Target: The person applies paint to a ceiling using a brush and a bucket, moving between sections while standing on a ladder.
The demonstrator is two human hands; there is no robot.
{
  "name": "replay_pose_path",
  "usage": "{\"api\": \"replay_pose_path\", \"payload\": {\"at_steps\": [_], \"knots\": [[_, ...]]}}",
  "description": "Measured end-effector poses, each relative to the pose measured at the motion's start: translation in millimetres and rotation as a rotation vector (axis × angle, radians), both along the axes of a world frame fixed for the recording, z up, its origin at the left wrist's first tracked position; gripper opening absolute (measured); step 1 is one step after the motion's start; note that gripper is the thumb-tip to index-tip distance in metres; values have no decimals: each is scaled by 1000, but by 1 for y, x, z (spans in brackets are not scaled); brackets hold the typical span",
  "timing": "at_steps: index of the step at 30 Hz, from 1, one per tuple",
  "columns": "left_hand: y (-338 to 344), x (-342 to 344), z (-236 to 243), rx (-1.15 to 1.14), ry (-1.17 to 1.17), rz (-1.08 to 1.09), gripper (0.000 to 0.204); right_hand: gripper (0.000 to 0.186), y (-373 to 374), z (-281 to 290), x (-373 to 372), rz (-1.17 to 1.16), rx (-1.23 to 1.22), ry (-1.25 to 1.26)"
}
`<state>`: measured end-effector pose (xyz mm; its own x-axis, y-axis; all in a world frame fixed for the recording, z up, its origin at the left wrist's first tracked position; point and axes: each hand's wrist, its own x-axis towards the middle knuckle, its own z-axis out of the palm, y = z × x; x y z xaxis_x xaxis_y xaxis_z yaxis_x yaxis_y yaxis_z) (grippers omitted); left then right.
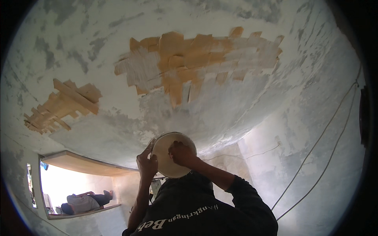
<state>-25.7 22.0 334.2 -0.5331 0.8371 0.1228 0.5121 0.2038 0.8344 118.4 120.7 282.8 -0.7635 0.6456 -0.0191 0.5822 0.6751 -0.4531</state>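
Observation:
A round pale container (165, 161) with a cream inside is held up in the lower middle of the head view, above a dark printed sweatshirt. My left hand (147, 163) grips its left rim with thumb and fingers. My right hand (178, 153) is over the inside of the container, fingers curled together; whatever it holds there is hidden. Above, the mottled white-grey ceiling (177, 15) carries a large patch of overlapping tan and pale strokes (185, 59) and a smaller tan patch (65, 104) to the left.
At lower left, a bright wall opening with a wooden board (78, 159) along its top holds a person (84, 202) in a grey shirt and dark trousers, lying along the ledge. Two loose cables (311, 153) hang down the right wall. A thin wire (260, 153) runs across the back wall.

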Motion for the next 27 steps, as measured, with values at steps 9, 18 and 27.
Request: {"api": "replay_pose_path", "payload": {"at_steps": [9, 18, 27], "knots": [[-4, 4, -15, 99, 167, 12, 40, 20, 3, -20, 0, 88, -253, 146], [-5, 15, -4, 57, 110, -31, 49, 12, -5, -46, -5, -16, -238, 75], [2, 18, 9, -16, 35, -6, 43, 10, -10, 14, 10, 38, -291, 461]]}}
